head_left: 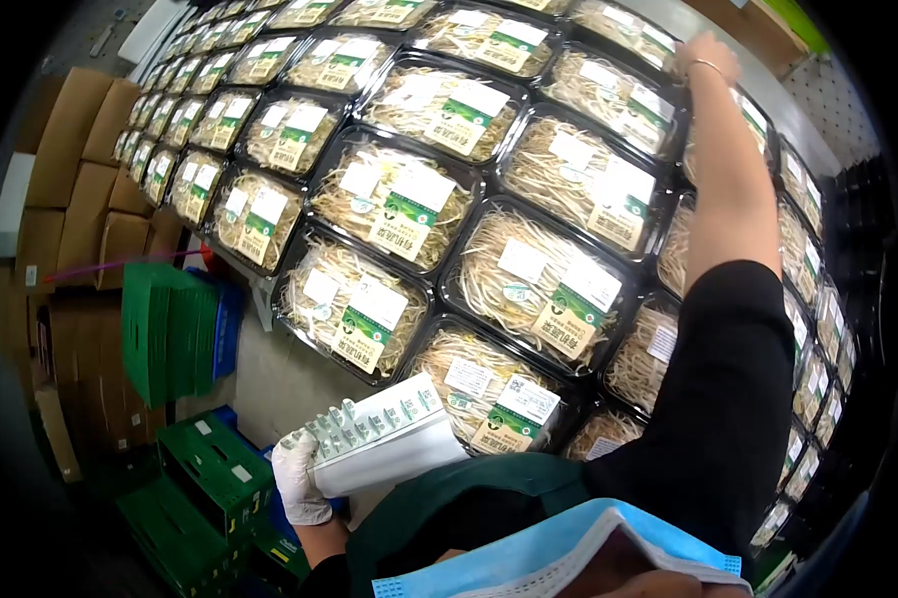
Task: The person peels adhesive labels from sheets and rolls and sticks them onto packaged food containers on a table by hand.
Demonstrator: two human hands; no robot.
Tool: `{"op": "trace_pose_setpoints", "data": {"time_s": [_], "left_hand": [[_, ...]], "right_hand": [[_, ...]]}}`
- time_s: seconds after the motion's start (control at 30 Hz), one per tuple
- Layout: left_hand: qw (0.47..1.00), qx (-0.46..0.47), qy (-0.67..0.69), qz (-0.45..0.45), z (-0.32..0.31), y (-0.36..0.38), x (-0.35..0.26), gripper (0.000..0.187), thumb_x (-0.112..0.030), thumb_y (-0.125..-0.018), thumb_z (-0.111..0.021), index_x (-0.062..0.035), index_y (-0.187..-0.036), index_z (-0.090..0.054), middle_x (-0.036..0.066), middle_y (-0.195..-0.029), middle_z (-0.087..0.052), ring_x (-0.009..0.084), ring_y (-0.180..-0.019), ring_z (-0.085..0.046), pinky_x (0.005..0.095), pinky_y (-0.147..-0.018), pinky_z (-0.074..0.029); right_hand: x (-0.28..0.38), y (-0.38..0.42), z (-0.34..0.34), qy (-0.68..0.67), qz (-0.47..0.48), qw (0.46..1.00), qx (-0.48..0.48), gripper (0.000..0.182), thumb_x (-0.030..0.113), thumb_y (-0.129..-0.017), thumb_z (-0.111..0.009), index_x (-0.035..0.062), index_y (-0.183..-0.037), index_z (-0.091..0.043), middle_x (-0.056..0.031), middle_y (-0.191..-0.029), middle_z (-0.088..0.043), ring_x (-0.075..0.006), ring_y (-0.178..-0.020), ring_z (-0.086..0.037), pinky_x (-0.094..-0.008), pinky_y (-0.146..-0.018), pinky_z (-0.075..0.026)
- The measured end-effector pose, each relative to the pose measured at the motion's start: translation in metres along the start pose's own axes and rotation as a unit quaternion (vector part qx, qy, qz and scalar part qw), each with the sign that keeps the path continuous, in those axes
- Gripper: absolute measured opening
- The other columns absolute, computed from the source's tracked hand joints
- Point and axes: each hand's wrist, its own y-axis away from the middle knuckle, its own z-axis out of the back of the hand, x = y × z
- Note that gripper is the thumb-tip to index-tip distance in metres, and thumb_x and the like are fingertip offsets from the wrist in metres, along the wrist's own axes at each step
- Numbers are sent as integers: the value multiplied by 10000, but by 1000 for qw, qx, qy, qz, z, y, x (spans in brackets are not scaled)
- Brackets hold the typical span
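Observation:
Rows of black trays of bean sprouts [539,274] under clear film cover the table, most bearing white labels and a green-and-beige label. My left hand [299,478], in a white glove, holds a sheet of small green-and-white stickers [384,434] at the table's near edge. Bare and stretched far forward, my right hand [706,58] is over a tray at the back right, with a thin band at its wrist. Its fingers bend down and are too small to make out, so what they touch cannot be told.
Green crates [215,463] stand on the floor at the lower left, with stacked green and blue crates [170,334] behind them. Cardboard boxes [80,214] are piled at the far left. Dark crates [868,229] stand at the right. A blue face mask [569,548] crosses the bottom of the view.

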Motion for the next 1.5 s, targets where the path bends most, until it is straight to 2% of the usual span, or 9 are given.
{"op": "trace_pose_setpoints", "data": {"time_s": [0.17, 0.47, 0.63, 0.87, 1.13, 1.27, 1.33, 1.4, 1.5], "left_hand": [[997, 44, -41, -45, 2, -3, 2, 225, -88, -752, -471, 80, -872, -560, 139, -865, -596, 196, -790, -587, 302, -735, -473], [993, 33, -82, -78, 6, 10, -2, 297, -171, -781, -466, 92, -884, -557, 145, -850, -601, 187, -715, -592, 286, -664, -479], [992, 34, -82, -85, 2, 11, -4, 290, -163, -788, -458, 89, -892, -557, 142, -861, -601, 186, -726, -591, 289, -689, -473], [992, 83, -55, -83, -5, 14, -13, 240, -114, -775, -494, 90, -887, -552, 146, -888, -591, 192, -794, -582, 289, -712, -466], [989, 38, -107, -98, -22, 42, -16, 246, -114, -788, -474, 93, -897, -548, 154, -869, -597, 184, -726, -589, 271, -665, -472], [987, 32, -99, -122, -8, 48, -10, 245, -122, -784, -483, 89, -888, -552, 146, -859, -599, 183, -728, -588, 272, -673, -467], [987, 63, -94, -115, -2, 52, -14, 227, -127, -793, -492, 53, -914, -559, 117, -905, -590, 165, -801, -565, 292, -750, -450], [988, 71, -92, -100, 0, 55, -19, 212, -129, -799, -494, 48, -889, -567, 114, -905, -589, 159, -805, -562, 292, -762, -443], [977, 114, -98, -152, 5, 52, -25, 196, -132, -813, -502, 44, -864, -569, 113, -882, -595, 154, -789, -568, 282, -723, -454]], "right_hand": [[-109, -48, -36, -362, 11, 930, 68, 358, 289, -681, -593, 103, -987, -597, -93, -1037, -583, -222, -964, -550, -318, -804, -424], [-99, 1, -34, -83, 46, 995, 16, 465, 423, -743, -519, 172, -1130, -467, -105, -1064, -562, -249, -1006, -524, -387, -793, -418], [-159, 11, -2, 93, -97, 990, 31, 525, 432, -715, -541, 133, -1142, -474, -103, -1204, -454, -262, -1107, -441, -415, -859, -381], [-303, -26, -43, -351, -85, 928, -93, 656, 197, -570, -674, -75, -1128, -462, -198, -1078, -535, -252, -993, -522, -308, -858, -383], [-258, 9, -40, -140, 36, 988, -48, 550, 237, -718, -587, 110, -1208, -370, -131, -988, -580, -276, -922, -554, -376, -782, -428], [-290, 25, -12, 119, -145, 982, -31, 723, 504, -686, -573, 118, -1250, -338, -145, -1148, -481, -313, -1035, -470, -408, -838, -382], [-292, 24, -7, 21, -205, 976, -67, 697, 351, -674, -638, 109, -1255, -339, -153, -1172, -456, -283, -1009, -491, -386, -824, -394], [-271, 31, -14, -454, -10, 891, 12, 682, 135, -641, -661, 89, -1246, -348, -152, -1207, -422, -253, -1021, -496, -366, -819, -404], [-197, 97, 7, -576, 79, 802, 139, 658, 0, -638, -630, 68, -1233, -358, -155, -1227, -405, -225, -1041, -500, -326, -836, -422]]}}
